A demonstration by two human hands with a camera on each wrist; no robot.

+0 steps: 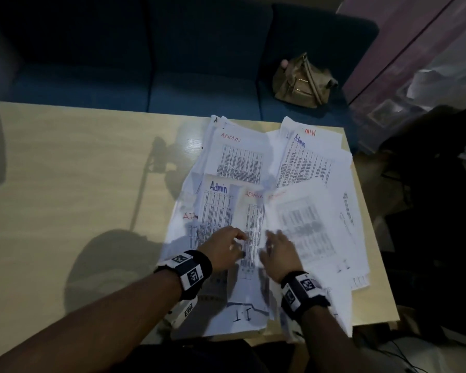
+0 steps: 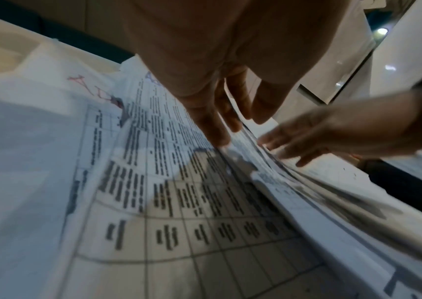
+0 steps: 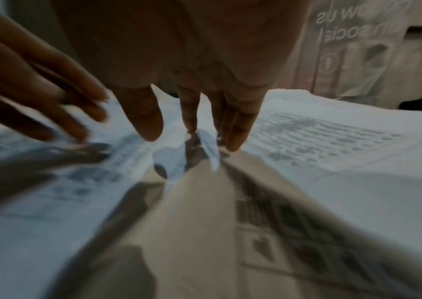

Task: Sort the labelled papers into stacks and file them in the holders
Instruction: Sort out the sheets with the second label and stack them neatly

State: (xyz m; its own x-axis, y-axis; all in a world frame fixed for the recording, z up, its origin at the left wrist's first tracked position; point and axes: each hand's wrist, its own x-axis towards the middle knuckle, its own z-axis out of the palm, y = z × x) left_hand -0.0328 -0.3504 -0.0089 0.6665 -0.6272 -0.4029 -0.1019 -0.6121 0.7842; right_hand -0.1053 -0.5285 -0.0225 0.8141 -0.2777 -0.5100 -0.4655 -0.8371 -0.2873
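While spread flat, both hands (image 1: 249,247) press papers (image 1: 253,168) underneath.

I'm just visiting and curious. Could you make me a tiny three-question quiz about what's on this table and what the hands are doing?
1. True or false: the papers lie in neat separate stacks.
2. Which label is on the sheet nearest the person: A) Admin B) I.T C) Sales?
3. What lies on the blue sofa behind the table?

Key
1. False: they overlap loosely, with the left hand and right hand open on them.
2. B.
3. A tan bag.
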